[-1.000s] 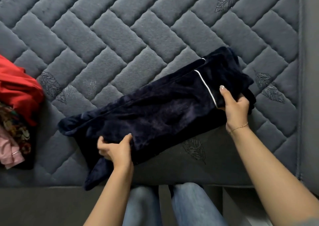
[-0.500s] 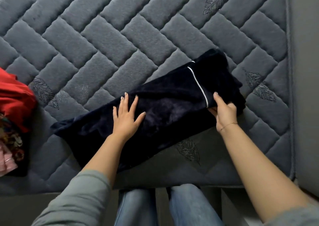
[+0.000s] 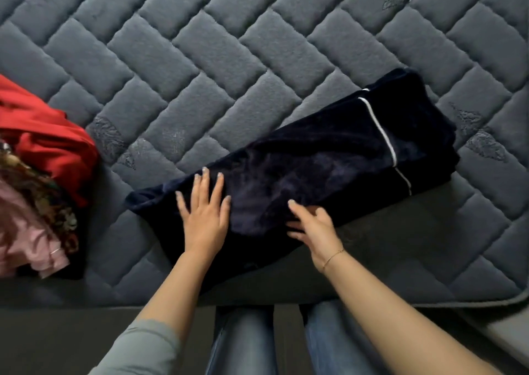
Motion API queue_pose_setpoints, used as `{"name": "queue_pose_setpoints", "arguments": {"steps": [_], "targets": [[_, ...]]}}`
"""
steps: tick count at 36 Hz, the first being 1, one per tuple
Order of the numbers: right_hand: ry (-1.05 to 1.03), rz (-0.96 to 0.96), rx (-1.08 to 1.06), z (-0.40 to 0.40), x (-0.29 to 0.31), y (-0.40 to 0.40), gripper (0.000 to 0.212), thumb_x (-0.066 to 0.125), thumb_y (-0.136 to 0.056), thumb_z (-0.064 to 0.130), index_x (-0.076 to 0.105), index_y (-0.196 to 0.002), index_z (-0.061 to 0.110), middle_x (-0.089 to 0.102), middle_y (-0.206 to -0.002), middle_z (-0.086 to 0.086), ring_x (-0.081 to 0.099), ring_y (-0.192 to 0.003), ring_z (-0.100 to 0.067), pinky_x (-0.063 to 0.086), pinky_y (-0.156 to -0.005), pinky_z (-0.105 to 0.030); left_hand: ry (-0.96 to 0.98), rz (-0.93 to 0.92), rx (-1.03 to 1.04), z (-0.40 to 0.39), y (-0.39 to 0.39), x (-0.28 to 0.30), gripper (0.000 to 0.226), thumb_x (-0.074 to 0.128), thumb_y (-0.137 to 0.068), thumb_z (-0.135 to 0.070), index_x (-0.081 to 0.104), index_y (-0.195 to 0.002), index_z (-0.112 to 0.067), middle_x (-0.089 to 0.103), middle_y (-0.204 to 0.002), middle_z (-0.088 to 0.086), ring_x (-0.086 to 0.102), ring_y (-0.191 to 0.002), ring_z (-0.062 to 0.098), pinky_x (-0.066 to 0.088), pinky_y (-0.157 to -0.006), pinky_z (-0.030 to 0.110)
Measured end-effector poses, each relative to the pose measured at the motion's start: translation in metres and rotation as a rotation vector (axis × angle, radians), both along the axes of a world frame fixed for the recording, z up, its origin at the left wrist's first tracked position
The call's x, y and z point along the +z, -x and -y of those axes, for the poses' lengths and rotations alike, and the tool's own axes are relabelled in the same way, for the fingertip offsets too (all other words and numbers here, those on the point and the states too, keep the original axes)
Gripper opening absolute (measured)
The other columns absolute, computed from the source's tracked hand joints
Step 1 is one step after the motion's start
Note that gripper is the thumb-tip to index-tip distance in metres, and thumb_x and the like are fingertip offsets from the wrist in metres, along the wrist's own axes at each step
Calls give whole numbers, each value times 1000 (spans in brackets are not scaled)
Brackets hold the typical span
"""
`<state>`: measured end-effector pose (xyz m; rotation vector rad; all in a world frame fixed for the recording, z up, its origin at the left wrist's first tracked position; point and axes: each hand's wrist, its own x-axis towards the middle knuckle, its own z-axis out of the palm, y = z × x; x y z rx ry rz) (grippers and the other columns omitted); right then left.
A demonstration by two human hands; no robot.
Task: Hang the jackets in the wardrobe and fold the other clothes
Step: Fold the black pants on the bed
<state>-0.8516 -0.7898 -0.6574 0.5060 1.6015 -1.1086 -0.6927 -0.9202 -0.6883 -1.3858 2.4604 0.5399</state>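
Item: dark navy garment (image 3: pixel 315 168), plush, velvety pile, with thin white piping (image 3: pixel 389 142) across its right end. Lies as a long band, already doubled lengthwise, running aslant along the near edge of the bed (image 3: pixel 257 59), its right end toward the near right corner, its left tail drooping over the near edge.

Handling, as judged: soft, limp, of moderate weight; no stiffness, so it will sag wherever unsupported. The pile looks likely to cling to itself rather than slide, which should help folds stay put. Best taken at an end with both layers pinched together, or at the near edge midway for a crosswise fold.

Hands: left hand (image 3: pixel 204 217) flat, fingers spread and straight, pressing the cloth near its left end; it holds nothing. Right hand (image 3: pixel 312 225) at the near edge of the cloth, mid-length, fingers somewhat bent; motion blur prevents telling whether it has a grip on the fabric.

Adjacent: heap of other clothes (image 3: pixel 37 174), red, patterned and pink, at the near left edge of the bed, well apart.
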Motion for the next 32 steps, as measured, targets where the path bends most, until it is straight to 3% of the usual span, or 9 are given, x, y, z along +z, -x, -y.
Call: {"name": "queue_pose_setpoints", "arguments": {"steps": [6, 10, 14, 18, 22, 24, 27, 29, 32], "targets": [[18, 140, 58, 28, -5, -89, 29, 73, -84, 28, 63, -105, 12, 70, -100, -3, 69, -90, -14, 57, -68, -26, 20, 65, 252, 58, -86, 1, 50, 42, -100, -38, 36, -147, -22, 28, -157, 1, 16, -147, 17, -7, -113, 58], [3, 158, -39, 49, -8, -122, 20, 66, -89, 25, 65, -100, 8, 71, -89, -6, 68, -79, -14, 56, -67, -27, -57, -66, 168, 104, -115, 2, 36, 59, -91, -40, 61, -119, -18, 56, -130, 2, 44, -127, 23, 16, -112, 53], [-8, 115, -143, 59, -9, -135, 22, 61, -93, 20, 62, -108, 5, 69, -93, -9, 66, -81, -16, 55, -71, -29, -221, -133, 61, 138, -120, -2, 20, 66, -88, -29, 62, -95, -11, 62, -100, 10, 56, -101, 30, 37, -85, 41], [14, 110, -167, 62, -11, -137, 19, 58, -94, 17, 61, -110, 7, 69, -95, -9, 66, -84, -17, 54, -73, -30, -284, -216, 85, 167, -119, -9, 17, 69, -86, -16, 59, -86, -2, 55, -82, 10, 55, -82, 29, 37, -72, 36], [59, 199, -171, 58, -15, -129, 16, 51, -95, 5, 61, -108, 7, 71, -96, -8, 66, -90, -19, 53, -79, -32, -296, -216, 163, 173, -116, -17, 17, 70, -86, -16, 62, -86, -1, 59, -87, 17, 57, -86, 31, 39, -76, 35], [59, 241, -150, 50, -14, -121, 30, 40, -92, -9, 60, -108, 6, 70, -100, -9, 65, -93, -20, 51, -81, -33, -280, -177, 208, 170, -112, -15, 15, 69, -87, -18, 63, -88, -3, 62, -93, 19, 58, -92, 33, 41, -80, 37], [18, 238, -124, 32, -10, -103, 50, 24, -81, -20, 56, -110, 3, 67, -102, -11, 63, -97, -23, 51, -79, -33, -55, -84, 185, 159, -98, 1, 16, 64, -87, -16, 65, -102, -10, 62, -109, 15, 53, -108, 36, 39, -87, 43], [-31, 177, -153, 16, -7, -85, 55, 19, -77, -22, 54, -112, 1, 65, -100, -13, 61, -98, -27, 50, -76, -32, 53, -185, 195, 140, -78, 18, 25, 59, -86, -8, 64, -110, -11, 60, -116, 14, 50, -112, 36, 37, -92, 45], [-72, 60, -197, -10, -3, -53, 55, 19, -79, -21, 51, -119, 1, 61, -108, -16, 59, -101, -28, 48, -77, -31, 42, -395, 150, 92, -34, 41, 29, 58, -86, -9, 62, -115, -11, 59, -122, 10, 51, -114, 32, 37, -96, 43]]}}
